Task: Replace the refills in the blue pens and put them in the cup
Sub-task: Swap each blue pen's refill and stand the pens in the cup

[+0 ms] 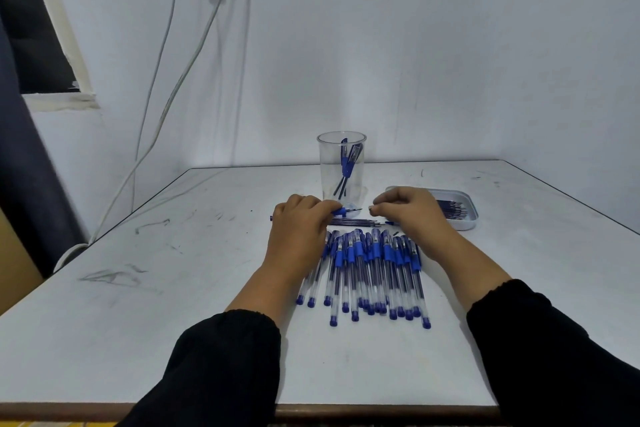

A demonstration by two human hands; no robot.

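The left hand has its fingers curled around a blue pen with a clear barrel, and holds it level just above the white table; the blue grip and the thin tip of the pen stick out to the right, toward the other hand. The right hand is closed in a pinch, thumb against fingertips, on a small part near the pen tip — it is too small to say what it is. Between the two hands, a few thin loose refills lie flat on the table.

In front of the hands, closer to the person, a row of blue-capped clear plastic pens lies side by side, the caps pointing away; the left wrist covers part of this row. Behind the hands stands a tall clear plastic cup, upright, with a few blue pens inside it, leaning. To the right of the cup, a shallow white tray holds more refills; the right hand hides its left part.
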